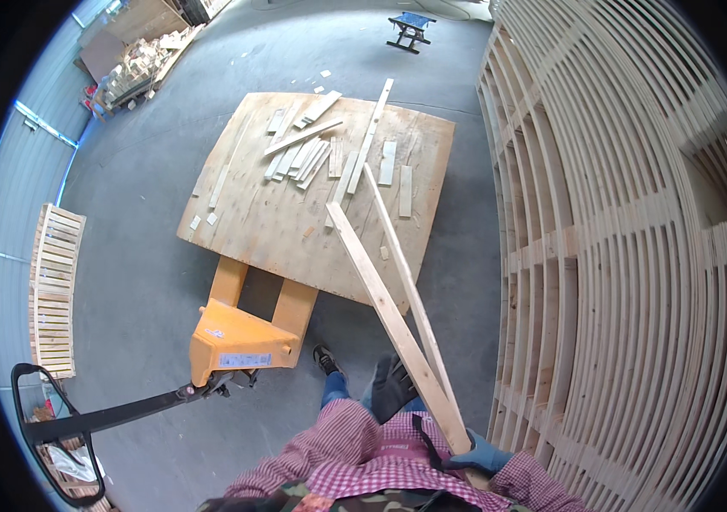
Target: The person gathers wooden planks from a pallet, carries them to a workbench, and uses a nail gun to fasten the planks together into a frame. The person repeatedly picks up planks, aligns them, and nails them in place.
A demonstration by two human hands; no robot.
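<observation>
Two long, pale, rough-sawn wooden slats [397, 320] slant from the person's chest out over a plywood sheet [269, 218] that lies on an orange pallet jack [240, 341]. The gloved right hand [478, 456] closes its fingers around their near ends; the dark-gloved left hand [391, 386] touches them, grip unclear. Short offcuts [304, 158] litter the sheet. The floor [133, 213] is grey concrete, with slatted wooden frames [628, 256] stacked at right.

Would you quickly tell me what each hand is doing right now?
Left hand: dark glove, resting against the long wooden slats; grip cannot be told.
Right hand: blue glove, closed on the slats' near end.
</observation>
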